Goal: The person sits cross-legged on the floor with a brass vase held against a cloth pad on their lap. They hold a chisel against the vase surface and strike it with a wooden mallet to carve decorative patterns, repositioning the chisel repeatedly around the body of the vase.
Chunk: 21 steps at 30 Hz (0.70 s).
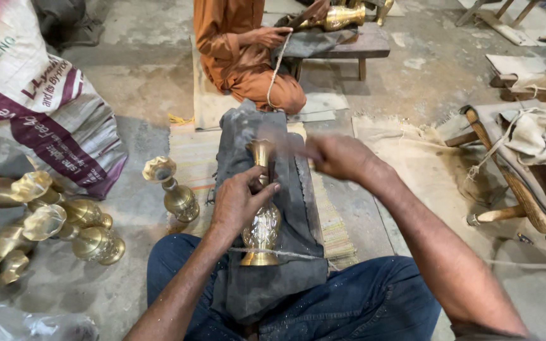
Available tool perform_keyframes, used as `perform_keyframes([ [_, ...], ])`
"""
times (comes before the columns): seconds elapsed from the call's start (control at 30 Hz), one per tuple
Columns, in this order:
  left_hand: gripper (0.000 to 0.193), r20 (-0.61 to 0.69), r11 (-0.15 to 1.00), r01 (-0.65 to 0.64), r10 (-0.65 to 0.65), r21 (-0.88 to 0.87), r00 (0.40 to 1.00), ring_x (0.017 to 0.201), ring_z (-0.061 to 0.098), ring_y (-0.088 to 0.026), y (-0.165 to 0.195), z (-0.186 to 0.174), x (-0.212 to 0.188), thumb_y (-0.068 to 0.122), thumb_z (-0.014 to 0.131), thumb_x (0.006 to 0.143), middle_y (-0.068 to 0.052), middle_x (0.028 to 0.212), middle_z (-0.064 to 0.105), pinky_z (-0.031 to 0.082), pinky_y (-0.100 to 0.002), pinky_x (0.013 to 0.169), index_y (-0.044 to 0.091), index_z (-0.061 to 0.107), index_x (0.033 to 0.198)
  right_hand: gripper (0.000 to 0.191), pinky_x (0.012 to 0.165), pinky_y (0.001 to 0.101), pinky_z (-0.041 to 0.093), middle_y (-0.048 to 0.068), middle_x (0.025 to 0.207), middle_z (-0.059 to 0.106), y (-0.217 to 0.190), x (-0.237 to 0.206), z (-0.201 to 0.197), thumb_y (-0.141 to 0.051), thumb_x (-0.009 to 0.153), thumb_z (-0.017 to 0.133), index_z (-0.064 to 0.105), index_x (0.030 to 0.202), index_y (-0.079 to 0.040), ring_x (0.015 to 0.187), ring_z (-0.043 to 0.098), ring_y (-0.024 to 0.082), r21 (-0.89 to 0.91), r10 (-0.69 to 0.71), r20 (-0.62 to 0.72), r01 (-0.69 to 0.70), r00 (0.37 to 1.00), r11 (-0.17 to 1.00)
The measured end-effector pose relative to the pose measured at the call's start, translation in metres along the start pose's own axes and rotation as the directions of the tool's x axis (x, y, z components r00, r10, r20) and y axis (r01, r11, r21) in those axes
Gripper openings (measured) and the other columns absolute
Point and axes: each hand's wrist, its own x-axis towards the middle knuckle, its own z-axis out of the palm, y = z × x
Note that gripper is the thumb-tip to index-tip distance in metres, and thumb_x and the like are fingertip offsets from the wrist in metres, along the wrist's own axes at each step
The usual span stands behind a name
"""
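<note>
A brass vase (262, 221) with an engraved belly lies on a dark grey cloth (298, 189) spread over a low bench between my knees. My left hand (238, 199) grips the vase around its neck and upper belly. A thin cord (285, 254) runs across the vase's foot. My right hand (336, 156) is raised just right of the vase's mouth, fingers closed on something thin and blurred by motion; what it holds I cannot make out.
A brass vase (173, 192) stands on the floor left of the bench. Several more brass vases (64, 221) lie piled at the left, beside a printed sack (39, 101). A person in orange (241, 50) works a vase on another bench. A wooden frame (526, 183) sits right.
</note>
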Motion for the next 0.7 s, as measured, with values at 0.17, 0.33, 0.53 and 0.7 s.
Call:
perform_keyframes([
  [0.17,0.033,0.028,0.999,-0.035,0.036,-0.022,0.999,0.065,0.075,-0.022,-0.002,-0.002,0.004,0.036,0.078,0.086,-0.008,0.072,0.076,0.054,-0.04,0.061,0.017,0.075,0.112,0.035,0.078,0.052,0.054,0.016,0.095,0.074,0.005,-0.001,0.001,-0.022,0.079,0.076,0.065,0.112,-0.014,0.093,0.07,0.039,0.074,-0.014,-0.114,0.023,0.993,0.997],
  [0.33,0.036,0.064,0.999,-0.023,0.026,-0.047,0.998,0.065,0.076,-0.019,-0.001,-0.002,0.004,0.037,0.078,0.086,-0.007,0.072,0.077,0.055,-0.038,0.061,0.016,0.074,0.115,0.029,0.079,0.0513,0.055,0.015,0.096,0.075,0.005,-0.003,0.0,-0.021,0.085,0.072,0.065,0.112,-0.014,0.094,0.072,0.038,0.122,0.029,-0.127,-0.014,0.991,0.992],
  [0.53,0.033,0.054,0.993,0.018,-0.012,-0.118,0.998,0.061,0.067,-0.013,-0.006,-0.002,0.003,0.033,0.077,0.092,-0.005,0.068,0.072,0.05,-0.034,0.058,0.01,0.073,0.116,0.036,0.077,0.0523,0.054,0.016,0.097,0.076,0.004,-0.011,0.012,-0.021,0.084,0.073,0.065,0.119,-0.016,0.092,0.071,0.037,0.075,0.041,-0.092,-0.034,0.995,0.997],
  [0.7,0.032,-0.24,0.866,-0.016,-0.121,-0.501,0.963,0.065,0.059,-0.002,-0.03,-0.003,-0.013,0.022,0.069,0.096,0.002,0.077,0.068,0.051,-0.022,0.058,0.01,0.07,0.126,0.052,0.058,0.0383,0.055,0.014,0.091,0.074,-0.015,-0.04,0.05,-0.028,0.083,0.079,0.061,0.126,-0.006,0.066,0.066,0.022,0.622,0.246,-0.156,-0.098,0.956,0.776],
])
